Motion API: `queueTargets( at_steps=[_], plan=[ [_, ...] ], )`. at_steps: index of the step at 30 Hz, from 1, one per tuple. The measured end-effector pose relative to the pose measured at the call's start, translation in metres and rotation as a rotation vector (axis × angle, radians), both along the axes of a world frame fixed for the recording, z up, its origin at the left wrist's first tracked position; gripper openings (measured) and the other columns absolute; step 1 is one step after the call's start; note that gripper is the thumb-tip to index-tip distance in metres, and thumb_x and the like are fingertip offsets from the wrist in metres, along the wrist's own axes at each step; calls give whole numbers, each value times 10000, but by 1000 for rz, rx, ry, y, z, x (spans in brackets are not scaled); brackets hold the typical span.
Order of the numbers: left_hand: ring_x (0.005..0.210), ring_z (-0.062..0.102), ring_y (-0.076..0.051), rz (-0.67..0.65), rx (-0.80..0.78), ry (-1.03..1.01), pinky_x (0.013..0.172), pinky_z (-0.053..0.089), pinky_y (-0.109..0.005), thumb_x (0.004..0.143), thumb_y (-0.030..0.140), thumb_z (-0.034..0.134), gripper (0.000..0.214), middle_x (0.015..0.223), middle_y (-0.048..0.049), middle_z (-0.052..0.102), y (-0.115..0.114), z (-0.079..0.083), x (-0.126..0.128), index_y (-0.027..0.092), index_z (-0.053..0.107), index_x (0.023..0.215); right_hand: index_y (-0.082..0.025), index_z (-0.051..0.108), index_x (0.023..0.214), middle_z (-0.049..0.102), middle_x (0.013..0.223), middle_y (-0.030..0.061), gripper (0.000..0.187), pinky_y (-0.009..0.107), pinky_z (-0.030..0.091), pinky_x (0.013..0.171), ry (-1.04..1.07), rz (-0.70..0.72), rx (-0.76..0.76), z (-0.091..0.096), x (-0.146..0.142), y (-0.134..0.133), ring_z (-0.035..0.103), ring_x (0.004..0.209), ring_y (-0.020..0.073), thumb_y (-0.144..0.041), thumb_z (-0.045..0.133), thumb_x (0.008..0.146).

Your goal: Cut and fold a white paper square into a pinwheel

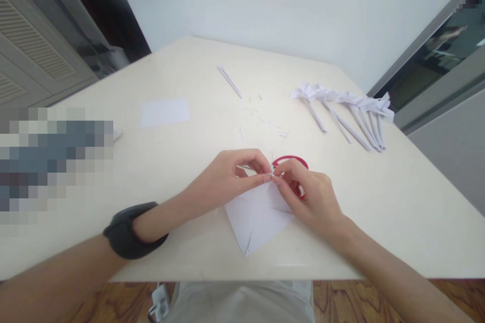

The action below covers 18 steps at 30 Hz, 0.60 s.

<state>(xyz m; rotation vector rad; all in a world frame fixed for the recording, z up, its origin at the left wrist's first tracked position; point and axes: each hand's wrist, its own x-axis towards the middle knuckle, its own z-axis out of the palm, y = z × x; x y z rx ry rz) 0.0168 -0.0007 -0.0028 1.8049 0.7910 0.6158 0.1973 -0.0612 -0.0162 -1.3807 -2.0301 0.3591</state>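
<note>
A white paper square (261,217) with slits running in from its corners lies near the table's front edge, under my fingertips. My left hand (244,169), with a black band on its wrist, pinches at the square's far part. Opposite it, my right hand (308,186) pinches at the same spot, fingertips almost touching the left ones. Something small and white shows between the fingertips; I cannot make out its shape. Red-handled scissors (291,160) lie on the table behind and beneath my right hand, their blades mostly hidden.
Finished paper pinwheels (341,98) on rolled paper sticks lie in a row at the right. Two thin paper sticks (229,82) rest toward the back. A white paper sheet (165,113) lies at the left. Paper scraps (267,122) are scattered mid-table. A wall borders the back.
</note>
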Motion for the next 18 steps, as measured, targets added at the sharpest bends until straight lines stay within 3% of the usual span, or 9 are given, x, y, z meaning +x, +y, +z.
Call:
queueTargets(
  at_steps=[6, 10, 18],
  plan=[
    [802, 595, -131, -31, -131, -36, 663, 484, -211, 830, 308, 571, 154, 862, -14, 626, 2, 3, 0, 164, 626, 824, -204, 522, 865, 528, 532, -63, 49, 185, 333, 486, 242, -12, -194, 6, 0, 2, 454, 481, 72, -232, 491, 892],
    [721, 589, -109, -15, -178, -56, 573, 460, -184, 834, 311, 563, 149, 852, -4, 618, 0, 1, -2, 170, 613, 823, -202, 536, 840, 523, 524, -57, 77, 194, 350, 490, 415, 14, -329, 6, 0, 5, 466, 483, 79, -258, 510, 886],
    [626, 532, -88, -14, -138, 20, 531, 422, -184, 821, 263, 558, 130, 765, 8, 600, -2, 14, -1, 159, 621, 775, -183, 524, 779, 504, 502, -60, 120, 207, 331, 484, 594, 54, -454, 6, -1, 5, 428, 463, 74, -255, 525, 875]
  ],
)
